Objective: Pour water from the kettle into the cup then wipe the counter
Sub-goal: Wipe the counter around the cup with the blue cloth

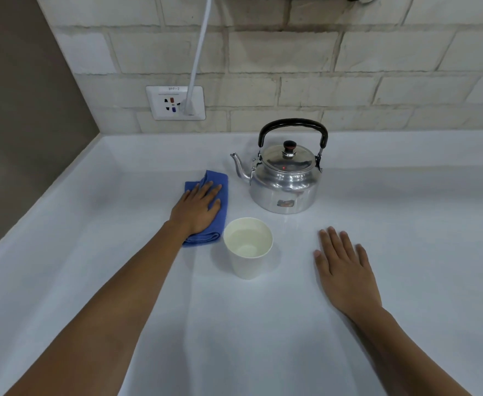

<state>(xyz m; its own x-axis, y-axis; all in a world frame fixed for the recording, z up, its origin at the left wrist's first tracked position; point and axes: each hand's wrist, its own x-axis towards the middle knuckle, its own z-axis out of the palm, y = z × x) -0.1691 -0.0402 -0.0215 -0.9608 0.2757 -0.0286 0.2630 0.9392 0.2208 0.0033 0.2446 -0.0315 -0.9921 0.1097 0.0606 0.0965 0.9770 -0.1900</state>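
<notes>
Paper cup (247, 247) filled; wiping step. Your left hand (197, 208) spread flat on blue cloth (206, 208), right hand (344, 270) spread on surface (263, 338). Next: sweep cloth clear of cup.

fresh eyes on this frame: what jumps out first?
The shiny metal kettle with its black handle stands upright at the back of the white counter, spout pointing left. Just left of it, the left hand presses flat on a folded blue cloth, the only strong colour here. In front sits a white cup holding water, and the right hand rests open on the counter.
</notes>
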